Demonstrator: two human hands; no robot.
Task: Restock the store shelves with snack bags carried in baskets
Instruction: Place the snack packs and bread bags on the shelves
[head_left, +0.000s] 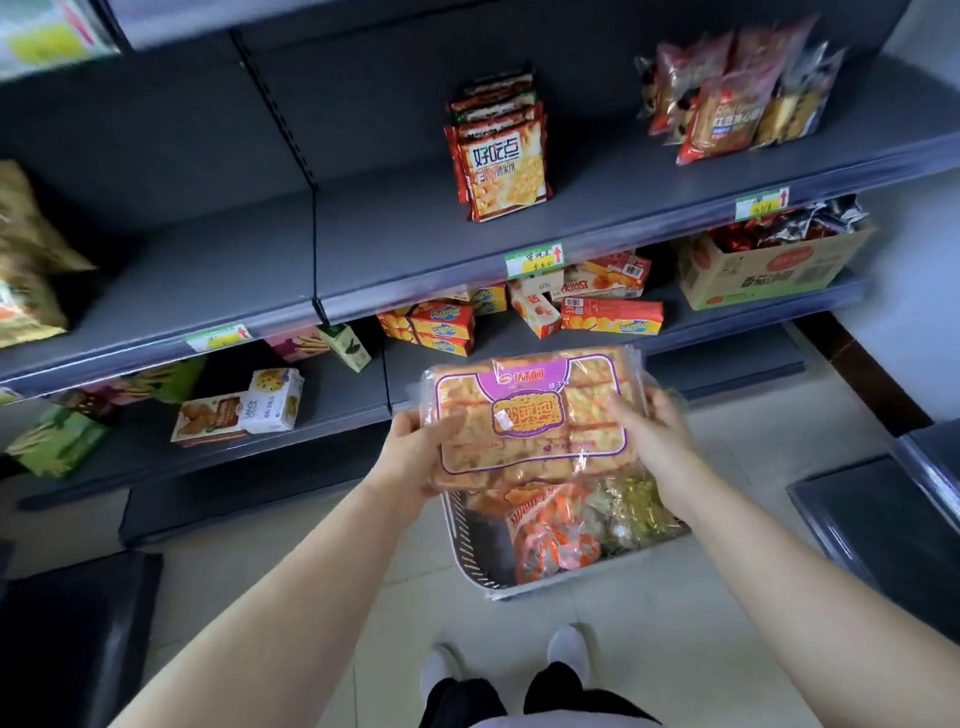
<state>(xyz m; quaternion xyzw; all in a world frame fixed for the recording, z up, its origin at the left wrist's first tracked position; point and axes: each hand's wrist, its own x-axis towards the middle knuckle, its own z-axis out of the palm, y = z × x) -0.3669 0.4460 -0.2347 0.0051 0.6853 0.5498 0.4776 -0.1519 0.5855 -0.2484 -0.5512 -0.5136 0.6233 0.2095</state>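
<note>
Snack bag: the clear snack bag (535, 415) of golden biscuits with a purple label hangs in the air between my two hands. Its printed face is turned up toward me, above the far end of the basket.
Left hand: my left hand (415, 447) grips the bag's 8 o'clock corner, thumb on the front and fingers curled beneath.
Right hand: my right hand (649, 431) holds the 3 o'clock edge, fingers bent over the front; my thumb is hidden.
Basket: the pale mesh-walled basket (470, 551) sits on the tiled floor at 6 o'clock of the bag, with orange-and-white bags (550, 540) inside.
Lower shelf: at 12 o'clock, orange boxes (431, 327) lie loosely piled.
Middle shelf: farther toward 12 o'clock, red cracker bags (501, 161) stand upright in a row on the grey shelf (395, 244).
Carton: at 2 o'clock, an open cardboard carton (769, 270) holds foil packs.
Shoes: at 6 o'clock, past the basket, my white shoes (569, 647).
</note>
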